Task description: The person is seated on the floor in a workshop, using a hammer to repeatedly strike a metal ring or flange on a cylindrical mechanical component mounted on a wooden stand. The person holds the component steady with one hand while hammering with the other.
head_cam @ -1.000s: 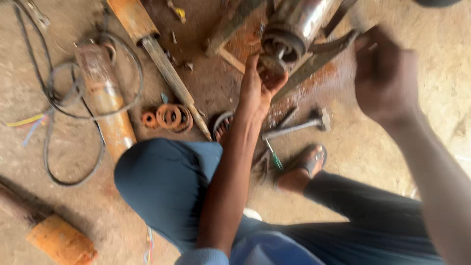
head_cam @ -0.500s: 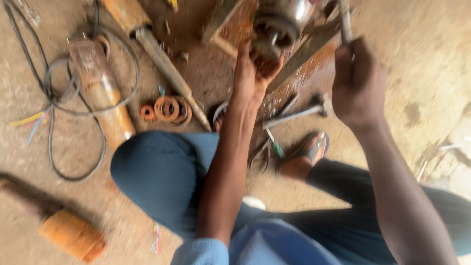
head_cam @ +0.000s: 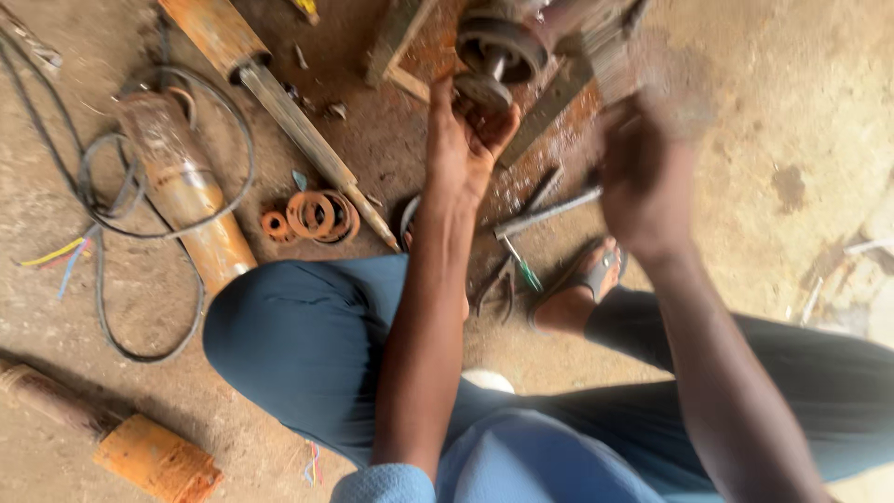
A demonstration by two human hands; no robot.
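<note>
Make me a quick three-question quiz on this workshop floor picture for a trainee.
1. True or false: the left hand touches the round metal part at the top.
2. Which lies beside the orange rings? A: a long metal shaft; B: a paint can; C: a glass bottle.
3. What loops around the rusty cylinder on the left?

Key
1. True.
2. A.
3. A dark cable. The right hand is blurred, so its grip cannot be judged.

Rings (head_cam: 312, 216) lie between cylinder (head_cam: 186, 196) and shaft (head_cam: 312, 144).
</note>
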